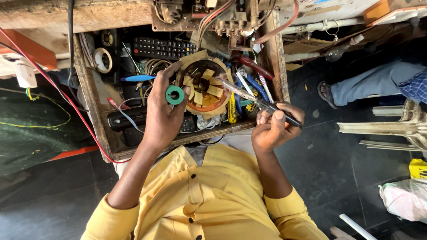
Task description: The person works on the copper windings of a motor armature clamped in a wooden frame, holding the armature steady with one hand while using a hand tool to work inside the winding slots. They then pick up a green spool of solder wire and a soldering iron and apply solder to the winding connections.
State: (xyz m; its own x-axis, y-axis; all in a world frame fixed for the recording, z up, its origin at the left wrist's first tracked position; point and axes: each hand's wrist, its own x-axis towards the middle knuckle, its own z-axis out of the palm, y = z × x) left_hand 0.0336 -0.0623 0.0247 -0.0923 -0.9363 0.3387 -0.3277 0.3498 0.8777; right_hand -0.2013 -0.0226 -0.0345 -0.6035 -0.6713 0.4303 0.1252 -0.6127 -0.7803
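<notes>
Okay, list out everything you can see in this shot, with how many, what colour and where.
Motor stator: one, copper windings with tan paper inserts, in the wooden tray.
Wooden tray: one, brown, on the lap.
Solder spool: one, green, in the left hand's grip.
Soldering iron: one, black handle with clear barrel, in the right hand's grip, tip at the stator.
Remote controls: at least two, black, at the tray's far and near sides.
Tape roll: one, pale, tray's far left corner.
Pliers: red-handled and blue-handled, tray's right side.
Plastic chair: one, off-white, at right.
Another person's leg: one, grey trousers, sandal.
Shirt: one, yellow.
Left hand: one.
Right hand: one.
</notes>
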